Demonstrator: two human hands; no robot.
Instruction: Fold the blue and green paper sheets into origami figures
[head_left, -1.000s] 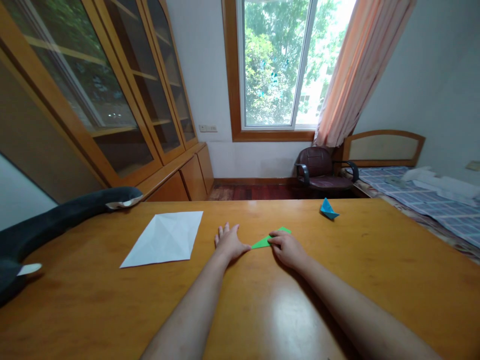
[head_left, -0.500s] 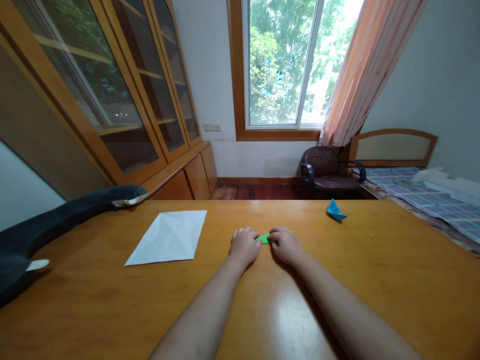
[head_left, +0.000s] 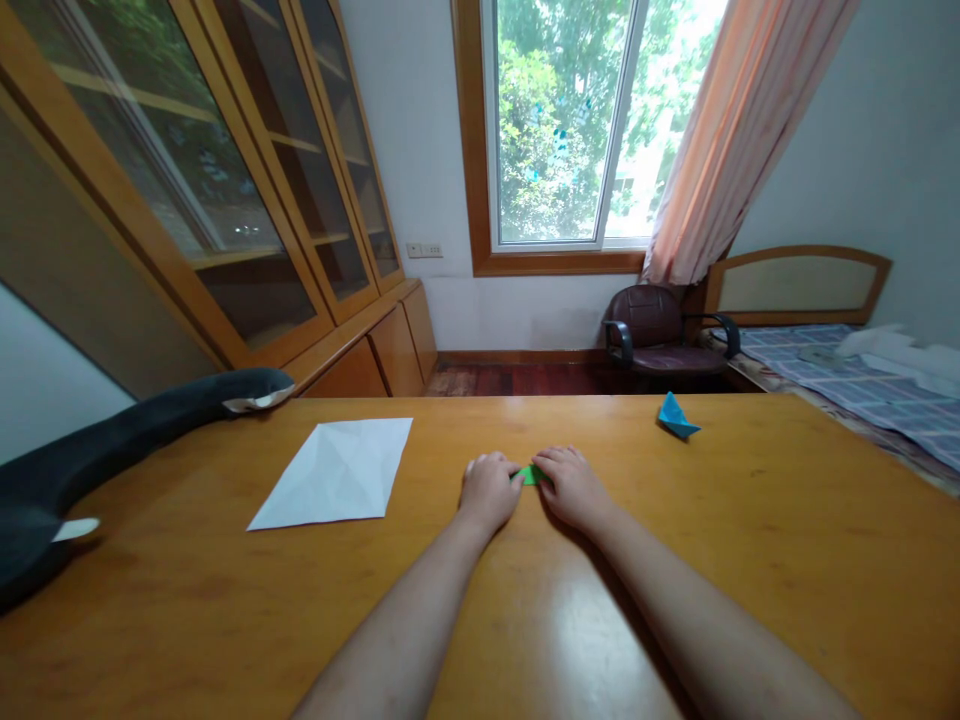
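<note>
A small piece of folded green paper lies on the table between my hands, mostly covered by them. My left hand has its fingers closed at the paper's left end. At the other end my right hand is bent over the paper, its thumb and fingers closed on it. To the left a creased white sheet of paper lies flat. Farther back on the right stands a blue folded paper boat.
The wooden table fills the foreground. A black curved object with white parts lies along its left side. Beyond the far edge are a glass-door cabinet, an office chair and a bed.
My right hand has shifted over the green paper, whose right end no longer shows past the fingers. My left hand stays in place. The view has tilted slightly.
</note>
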